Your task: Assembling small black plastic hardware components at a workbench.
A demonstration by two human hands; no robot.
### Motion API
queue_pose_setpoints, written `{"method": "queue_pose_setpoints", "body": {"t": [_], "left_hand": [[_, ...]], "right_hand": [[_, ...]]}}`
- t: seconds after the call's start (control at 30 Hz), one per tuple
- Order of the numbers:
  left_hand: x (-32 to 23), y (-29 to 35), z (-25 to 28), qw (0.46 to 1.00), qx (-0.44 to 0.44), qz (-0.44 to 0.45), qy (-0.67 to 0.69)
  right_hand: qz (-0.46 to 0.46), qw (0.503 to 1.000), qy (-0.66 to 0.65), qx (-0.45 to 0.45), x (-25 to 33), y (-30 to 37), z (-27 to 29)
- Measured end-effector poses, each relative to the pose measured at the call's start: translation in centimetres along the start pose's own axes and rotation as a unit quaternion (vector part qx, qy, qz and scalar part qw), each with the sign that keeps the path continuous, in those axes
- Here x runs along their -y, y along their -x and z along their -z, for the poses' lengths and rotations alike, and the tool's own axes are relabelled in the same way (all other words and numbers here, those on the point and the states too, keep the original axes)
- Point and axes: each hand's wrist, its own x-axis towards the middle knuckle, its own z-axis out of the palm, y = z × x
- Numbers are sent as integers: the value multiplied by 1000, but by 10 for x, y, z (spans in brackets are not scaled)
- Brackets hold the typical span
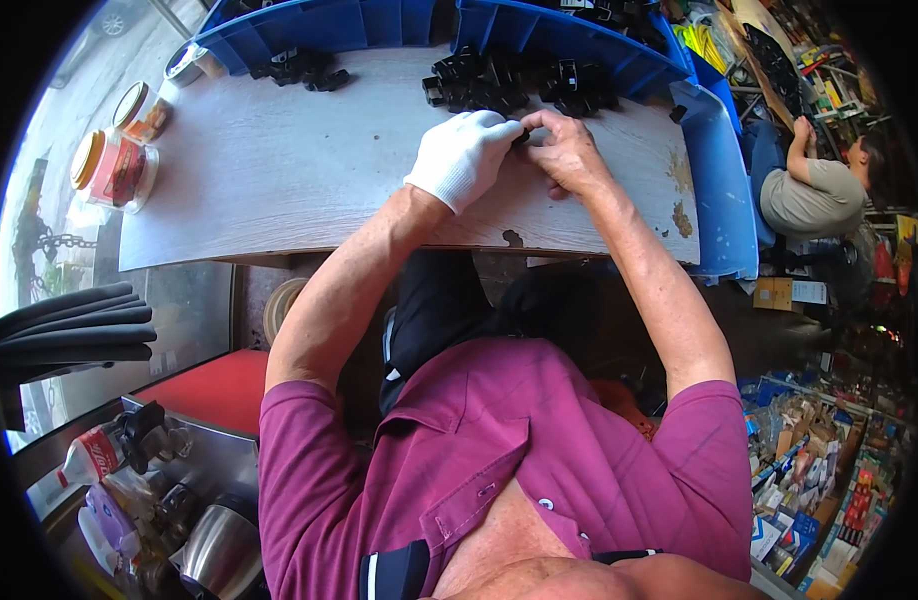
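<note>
Both hands meet over the far middle of a pale wood-grain table (299,170). My left hand (461,155) wears a white knit glove, its fingers closed on a small black part (520,138). My bare right hand (567,152) pinches the same part from the other side with thumb and forefinger. The part is mostly hidden by the fingers, so its exact kind does not show. Just beyond the hands lies a heap of small black plastic parts (479,82), spreading toward the right. A smaller cluster of black parts (297,70) rests farther left.
Blue plastic bins (319,28) line the table's far edge, and a light blue bin (714,180) stands at its right end. Two lidded jars (112,168) sit at the left edge. At right, a person (814,190) sits near crowded shelves. A steel kettle (222,550) is at lower left.
</note>
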Motion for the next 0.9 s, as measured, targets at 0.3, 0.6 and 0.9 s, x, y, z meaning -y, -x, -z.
{"method": "queue_pose_setpoints", "body": {"t": [0.3, 0.6, 0.9], "left_hand": [[8, 9, 5, 999, 14, -33, 10], [-2, 16, 9, 996, -4, -80, -42], [95, 3, 61, 940, -138, 86, -301]], "right_hand": [[-5, 1000, 18, 24, 3, 3, 2], [49, 999, -1, 10, 1, 5, -5], [-30, 982, -186, -22, -20, 19, 19]]}}
